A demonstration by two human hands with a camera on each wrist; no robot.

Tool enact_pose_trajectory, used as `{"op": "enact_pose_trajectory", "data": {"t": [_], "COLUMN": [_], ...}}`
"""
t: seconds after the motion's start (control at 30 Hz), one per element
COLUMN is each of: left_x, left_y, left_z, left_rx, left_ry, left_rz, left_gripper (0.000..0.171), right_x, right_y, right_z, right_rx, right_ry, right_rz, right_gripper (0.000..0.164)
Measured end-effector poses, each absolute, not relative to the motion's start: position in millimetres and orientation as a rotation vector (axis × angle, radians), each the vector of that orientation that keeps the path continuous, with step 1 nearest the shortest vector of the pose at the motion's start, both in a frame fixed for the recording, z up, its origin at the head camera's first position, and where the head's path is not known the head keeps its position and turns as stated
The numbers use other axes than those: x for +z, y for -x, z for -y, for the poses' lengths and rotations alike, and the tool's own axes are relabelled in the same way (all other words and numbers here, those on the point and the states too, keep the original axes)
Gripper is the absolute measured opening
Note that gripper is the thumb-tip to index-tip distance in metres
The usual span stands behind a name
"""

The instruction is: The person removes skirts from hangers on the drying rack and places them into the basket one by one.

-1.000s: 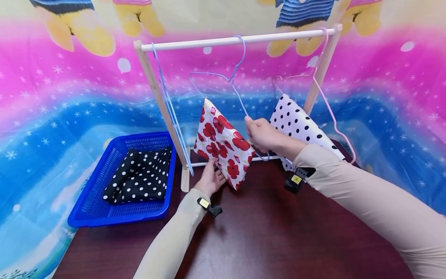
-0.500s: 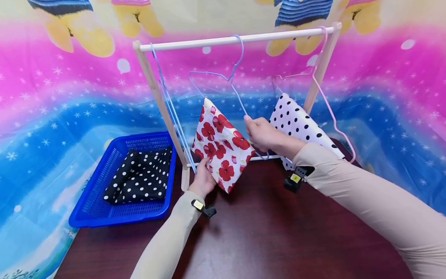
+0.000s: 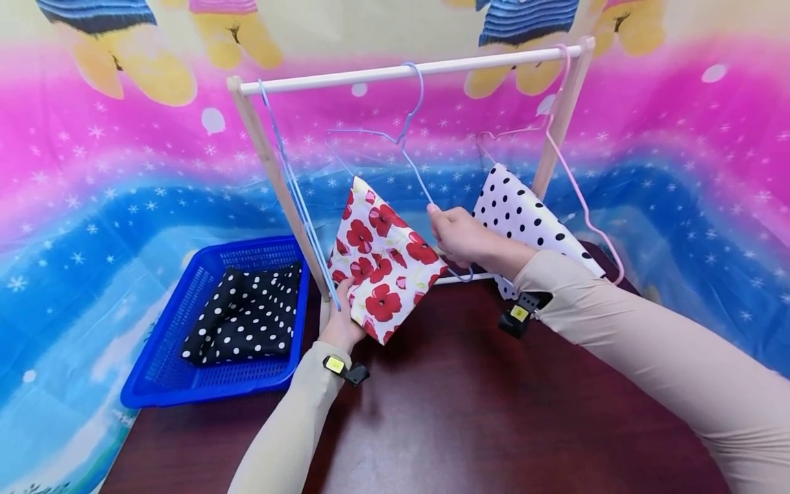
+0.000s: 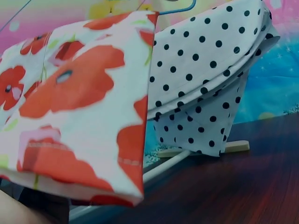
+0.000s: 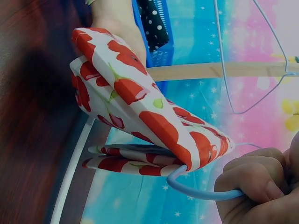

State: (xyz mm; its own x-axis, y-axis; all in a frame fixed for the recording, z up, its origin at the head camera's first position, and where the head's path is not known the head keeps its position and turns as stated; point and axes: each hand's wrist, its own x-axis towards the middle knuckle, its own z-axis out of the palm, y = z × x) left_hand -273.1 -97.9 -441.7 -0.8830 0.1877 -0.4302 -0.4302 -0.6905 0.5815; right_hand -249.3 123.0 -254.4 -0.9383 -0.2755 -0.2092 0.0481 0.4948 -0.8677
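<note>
A cloth with red flowers on white (image 3: 389, 257) hangs folded over the bottom bar of a blue hanger (image 3: 415, 168), which is hooked on the rack's rail. My right hand (image 3: 459, 237) grips this hanger at its right side; in the right wrist view, curled fingers (image 5: 252, 179) wrap the blue wire. At the cloth's lower left edge, my left hand (image 3: 342, 326) holds it, thumb on the near side and fingers hidden behind the fabric. The left wrist view shows the flowered cloth (image 4: 79, 107) close up, with a dotted cloth (image 4: 196, 65) beyond.
The wooden rack (image 3: 271, 154) stands on a dark red table (image 3: 469, 412). Bare blue hanger wire (image 3: 296, 199) hangs at its left end. A pink hanger (image 3: 570, 175) bears a white black-dotted cloth (image 3: 518, 213). Left, a blue basket (image 3: 148, 357) contains a black white-dotted cloth (image 3: 247, 315).
My left hand has moved left along the flowered cloth to its edge, and the cloth's lower corner has swung left with it. My right hand keeps its grip on the hanger.
</note>
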Motion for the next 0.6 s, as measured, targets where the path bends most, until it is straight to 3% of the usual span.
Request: {"op": "enact_pose_trajectory", "data": {"t": [0.6], "left_x": [-455], "left_y": [283], "left_z": [96], "left_rx": [2.641], "left_ry": [0.465], "left_rz": [-0.985], "left_gripper": [0.05], "right_x": [-254], "right_y": [249], "right_z": [-124], "right_rx": [-1.411], "right_ry": [0.201], "right_rz": [-2.445], "right_gripper": [0.059]}}
